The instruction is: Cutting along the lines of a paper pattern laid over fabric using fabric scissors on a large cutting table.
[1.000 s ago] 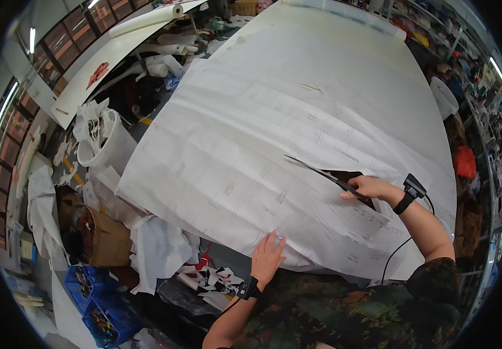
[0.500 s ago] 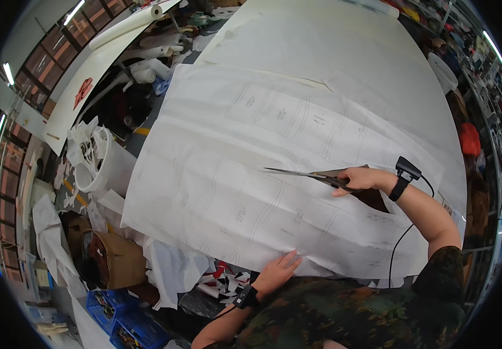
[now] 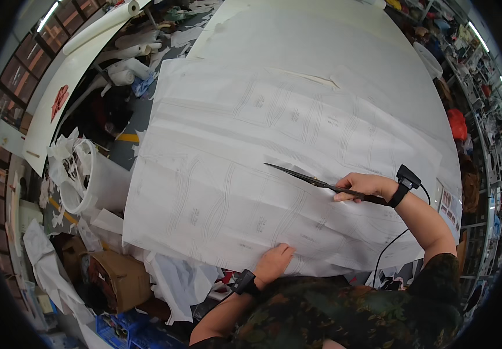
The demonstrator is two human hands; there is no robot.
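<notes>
A large white sheet of pattern paper (image 3: 204, 174), printed with thin garment-piece outlines, lies creased over the near part of the table. My right hand (image 3: 364, 186) is closed around a pair of long dark scissors (image 3: 297, 175). Their blades point left over the middle of the sheet and look nearly together; whether they touch the paper I cannot tell. At the sheet's near edge, close to my body, my left hand (image 3: 273, 264) has its fingers curled in on the paper. Part of its grip is hidden.
The pale table (image 3: 297, 35) stretches away beyond the sheet. To its left stand a white bin (image 3: 102, 180) full of paper scraps, a cardboard box (image 3: 126, 279) and blue crates (image 3: 129, 331). A printed card (image 3: 450, 206) lies at the right edge; crowded shelves (image 3: 483, 116) run beyond.
My left hand's fingers, spread flat on the paper before, have curled in. The scissors have turned, closing further, and a dark brown patch beside them is gone from view. The view has shifted slightly.
</notes>
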